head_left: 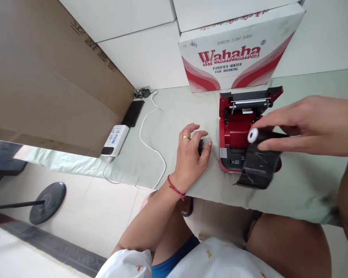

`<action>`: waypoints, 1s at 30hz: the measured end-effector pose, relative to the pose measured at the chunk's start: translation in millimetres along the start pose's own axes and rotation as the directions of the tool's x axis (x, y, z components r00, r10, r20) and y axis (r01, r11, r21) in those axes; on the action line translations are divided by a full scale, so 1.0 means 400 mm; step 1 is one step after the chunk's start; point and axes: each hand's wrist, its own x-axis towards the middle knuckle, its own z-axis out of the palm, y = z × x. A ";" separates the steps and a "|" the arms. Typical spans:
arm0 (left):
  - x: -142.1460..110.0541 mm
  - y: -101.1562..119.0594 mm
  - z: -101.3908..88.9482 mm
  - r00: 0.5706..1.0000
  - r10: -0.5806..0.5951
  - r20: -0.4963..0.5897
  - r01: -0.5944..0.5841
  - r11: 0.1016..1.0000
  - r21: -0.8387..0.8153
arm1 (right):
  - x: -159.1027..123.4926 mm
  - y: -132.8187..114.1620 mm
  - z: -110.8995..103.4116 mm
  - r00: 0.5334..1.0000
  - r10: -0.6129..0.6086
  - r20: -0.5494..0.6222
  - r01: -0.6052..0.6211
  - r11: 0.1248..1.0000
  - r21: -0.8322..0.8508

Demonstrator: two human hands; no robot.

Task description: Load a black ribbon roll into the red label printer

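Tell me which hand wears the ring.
The left hand, left of the open red device, wears a gold-coloured ring; the right hand, holding the black roll, shows none.

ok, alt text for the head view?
A person's right hand holds a black roll with a white core and hanging film at an open red-and-black device. The left hand, beside the device, curls around a small, partly hidden dark item. Behind stands a white-and-red Wahaha carton; a brown cardboard box fills the picture's upper left.
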 end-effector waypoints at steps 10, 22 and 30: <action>-0.003 0.023 0.013 0.999 0.023 -0.025 -0.025 0.997 -0.078 | 0.112 -0.114 0.059 0.968 0.183 0.174 -0.156 0.975 -0.156; -0.009 0.074 -0.050 0.912 0.407 -0.050 -0.404 0.872 -0.276 | 0.129 -0.103 0.073 0.968 0.169 0.185 -0.138 0.976 -0.167; -0.026 0.093 -0.024 0.871 0.489 -0.051 -0.489 0.850 -0.194 | 0.121 -0.109 0.075 0.969 0.146 0.198 -0.101 0.970 -0.219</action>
